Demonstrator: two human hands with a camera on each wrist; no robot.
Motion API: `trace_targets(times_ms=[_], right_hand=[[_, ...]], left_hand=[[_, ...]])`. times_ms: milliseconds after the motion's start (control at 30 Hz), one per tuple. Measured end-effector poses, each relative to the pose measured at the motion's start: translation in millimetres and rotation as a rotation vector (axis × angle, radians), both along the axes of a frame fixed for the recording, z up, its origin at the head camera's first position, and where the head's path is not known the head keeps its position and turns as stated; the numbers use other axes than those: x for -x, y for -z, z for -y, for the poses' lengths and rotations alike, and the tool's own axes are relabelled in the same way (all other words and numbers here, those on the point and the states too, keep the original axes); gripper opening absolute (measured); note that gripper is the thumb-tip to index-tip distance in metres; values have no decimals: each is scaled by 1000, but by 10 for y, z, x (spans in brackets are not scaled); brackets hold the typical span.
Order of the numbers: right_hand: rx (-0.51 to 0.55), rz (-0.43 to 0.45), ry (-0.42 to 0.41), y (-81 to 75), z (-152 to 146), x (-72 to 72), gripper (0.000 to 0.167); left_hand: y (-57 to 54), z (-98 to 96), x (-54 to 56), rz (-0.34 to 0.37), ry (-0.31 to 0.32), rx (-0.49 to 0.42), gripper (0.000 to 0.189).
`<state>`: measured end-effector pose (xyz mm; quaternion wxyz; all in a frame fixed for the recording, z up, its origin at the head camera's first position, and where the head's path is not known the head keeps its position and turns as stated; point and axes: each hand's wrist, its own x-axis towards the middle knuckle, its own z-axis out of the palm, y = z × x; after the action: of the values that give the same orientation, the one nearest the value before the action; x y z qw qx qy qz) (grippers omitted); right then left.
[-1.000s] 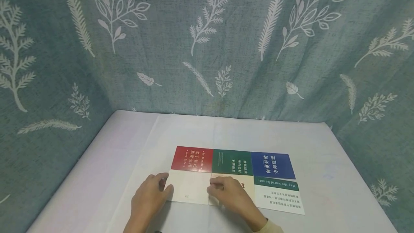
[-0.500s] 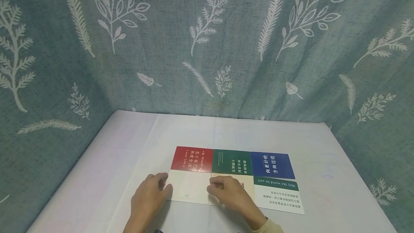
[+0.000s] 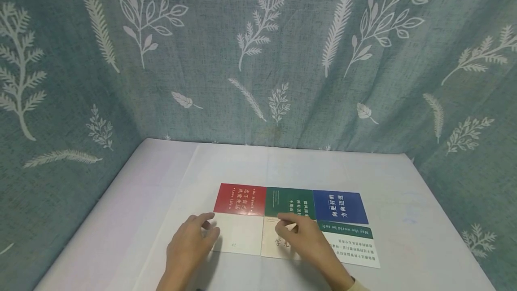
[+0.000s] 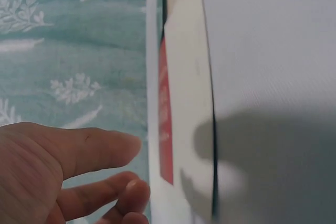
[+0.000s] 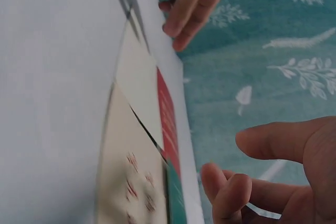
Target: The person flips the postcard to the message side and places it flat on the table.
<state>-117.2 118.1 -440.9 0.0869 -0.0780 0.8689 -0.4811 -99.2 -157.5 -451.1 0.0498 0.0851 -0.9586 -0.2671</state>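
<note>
Six-like rows aside, several flat printed cards lie edge to edge in two rows. My left hand [image 3: 189, 242] hovers at the left edge of the plain white card [image 3: 238, 233], thumb and fingers apart and holding nothing. In the left wrist view a gap shows between its fingertips [image 4: 128, 148] and that card. Over the cream card [image 3: 269, 239] with brown characters hangs my right hand [image 3: 304, 239], its thumb and forefinger apart and nothing between them. That hand covers part of the cream card. The right wrist view shows its fingertips [image 5: 247, 142] raised off the cards.
Behind these lie a red card [image 3: 240, 199], a green card [image 3: 282, 201] and a blue card [image 3: 341, 206]. A white card with a green band [image 3: 351, 248] ends the near row. The white table [image 3: 177, 169] meets a leaf-patterned curtain [image 3: 210, 57] behind and at the sides.
My right hand has let go of the white card's right side and moved right over the cream card. My left hand has lifted slightly from the white card's left edge.
</note>
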Motion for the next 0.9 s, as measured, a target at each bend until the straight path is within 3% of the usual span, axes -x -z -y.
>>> trace_targets(times_ms=[333,533,900], right_hand=[[-47,-42,148,-79,-339,-62,35],[-85,-65,192,-75,-485,-117,40],[-132,-61,234,-103,-650,-140,43]], left_hand=[[-62,-219,-39,-15,64,-59,33],[-51,-330,-4,-31,102,-79,34],[-53,-540,65,-82,174,-31,37]])
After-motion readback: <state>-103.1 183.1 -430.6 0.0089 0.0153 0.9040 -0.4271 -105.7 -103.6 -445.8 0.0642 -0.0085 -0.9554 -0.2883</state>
